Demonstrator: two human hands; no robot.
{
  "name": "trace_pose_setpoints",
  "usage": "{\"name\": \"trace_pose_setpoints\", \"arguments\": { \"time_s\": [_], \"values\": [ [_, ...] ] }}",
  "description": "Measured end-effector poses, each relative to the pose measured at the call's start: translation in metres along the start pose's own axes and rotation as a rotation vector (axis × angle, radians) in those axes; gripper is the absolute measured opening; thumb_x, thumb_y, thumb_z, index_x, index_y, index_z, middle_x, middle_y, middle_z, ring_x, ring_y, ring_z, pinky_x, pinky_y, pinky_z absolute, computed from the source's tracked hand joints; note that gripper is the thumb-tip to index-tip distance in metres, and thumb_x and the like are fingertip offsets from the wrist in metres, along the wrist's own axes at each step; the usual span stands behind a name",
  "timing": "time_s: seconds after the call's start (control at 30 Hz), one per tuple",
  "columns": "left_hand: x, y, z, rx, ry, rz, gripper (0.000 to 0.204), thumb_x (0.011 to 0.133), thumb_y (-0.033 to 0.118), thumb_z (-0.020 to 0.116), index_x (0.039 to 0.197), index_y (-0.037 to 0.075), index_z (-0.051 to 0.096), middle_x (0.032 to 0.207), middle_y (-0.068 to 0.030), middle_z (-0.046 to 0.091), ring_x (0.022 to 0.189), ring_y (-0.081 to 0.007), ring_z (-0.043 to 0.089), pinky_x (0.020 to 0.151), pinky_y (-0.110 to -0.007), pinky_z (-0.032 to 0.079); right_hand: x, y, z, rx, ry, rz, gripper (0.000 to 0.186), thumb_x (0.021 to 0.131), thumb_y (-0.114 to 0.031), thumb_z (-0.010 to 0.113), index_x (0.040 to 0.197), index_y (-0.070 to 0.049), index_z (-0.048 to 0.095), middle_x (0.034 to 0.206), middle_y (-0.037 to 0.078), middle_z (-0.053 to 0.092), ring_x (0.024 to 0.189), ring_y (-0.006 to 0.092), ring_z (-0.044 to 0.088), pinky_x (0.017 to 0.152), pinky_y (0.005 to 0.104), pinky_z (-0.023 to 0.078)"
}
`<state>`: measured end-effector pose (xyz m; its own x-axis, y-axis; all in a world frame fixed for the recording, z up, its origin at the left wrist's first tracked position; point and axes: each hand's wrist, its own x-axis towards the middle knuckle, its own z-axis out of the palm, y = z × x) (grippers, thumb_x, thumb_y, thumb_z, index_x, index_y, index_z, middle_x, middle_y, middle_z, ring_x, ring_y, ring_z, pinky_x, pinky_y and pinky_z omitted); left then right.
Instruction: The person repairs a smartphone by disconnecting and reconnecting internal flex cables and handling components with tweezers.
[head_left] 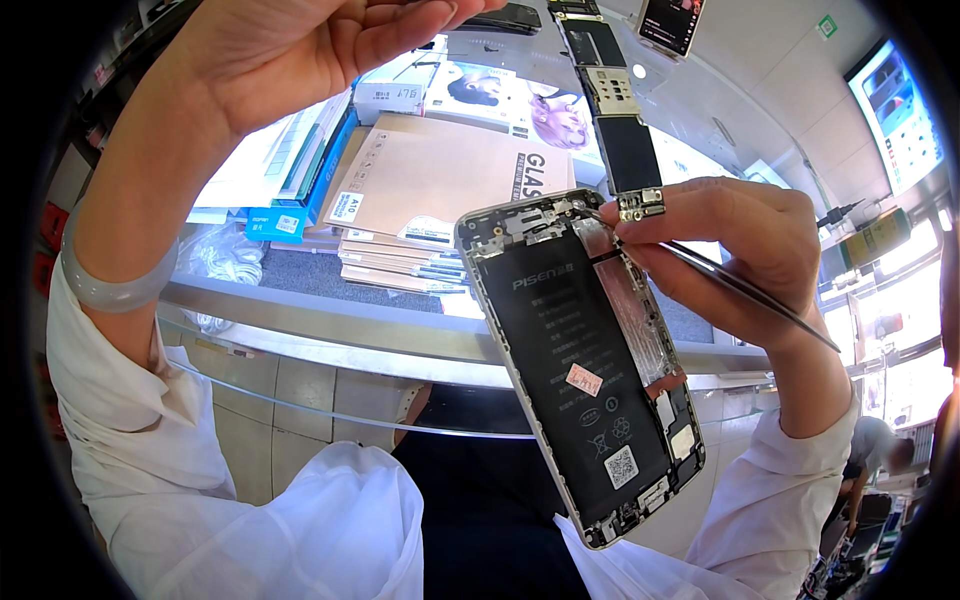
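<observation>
Both hands [290, 65] [740, 245] half-curled, well apart

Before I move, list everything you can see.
Opened smartphone: one, black and silver, centre
Battery: one, black, inside smartphone
Logic board: one, black and silver, by right hand
Tweezers: one pair, metallic grey, right hand
Cardboard boxes: several, brown, left of centre
Slim box: one, blue, left
Portrait-printed packaging: count unclear, white, upper centre
Lit phone: one, dark, top right
Lit display: one, blue-white, right edge
Bangle: one, pale grey, left wrist
Sleeves: two, white, both sides
Left hand: one, top left
Right hand: one, right
</observation>
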<state>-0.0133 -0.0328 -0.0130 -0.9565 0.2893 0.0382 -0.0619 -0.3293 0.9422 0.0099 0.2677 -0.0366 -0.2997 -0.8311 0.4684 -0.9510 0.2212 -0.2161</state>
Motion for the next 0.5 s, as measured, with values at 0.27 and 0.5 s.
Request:
{"name": "trace_pose_setpoints", "arguments": {
  "time_s": [0.27, 0.5],
  "values": [
    [-0.0008, 0.0033, -0.0009, -0.006, -0.011, -0.018, 0.015, 0.091, -0.002, 0.067, 0.102, -0.012, 0.067, 0.086, -0.0188, 0.072, 0.071, -0.0172, 0.074, 0.060, -0.018, 0.063, 0.0038, -0.0037, -0.0046, -0.046, 0.000, -0.025, 0.020, 0.076, 0.005, 0.078, 0.094, 0.000, 0.073, 0.095, 0.014, 0.077, 0.085, 0.0240, 0.076, 0.075, 0.0303, 0.060],
    [0.0010, 0.0026, -0.0021, 0.019, -0.007, 0.004, 0.014, 0.091, -0.002, 0.067, 0.101, -0.012, 0.068, 0.086, -0.0180, 0.072, 0.071, -0.0164, 0.074, 0.060, -0.018, 0.062, 0.0064, 0.0018, 0.0011, 0.007, 0.004, -0.041, 0.020, 0.077, 0.004, 0.078, 0.096, -0.001, 0.073, 0.096, 0.014, 0.077, 0.086, 0.0241, 0.076, 0.075, 0.0305, 0.060]
  ]
}}
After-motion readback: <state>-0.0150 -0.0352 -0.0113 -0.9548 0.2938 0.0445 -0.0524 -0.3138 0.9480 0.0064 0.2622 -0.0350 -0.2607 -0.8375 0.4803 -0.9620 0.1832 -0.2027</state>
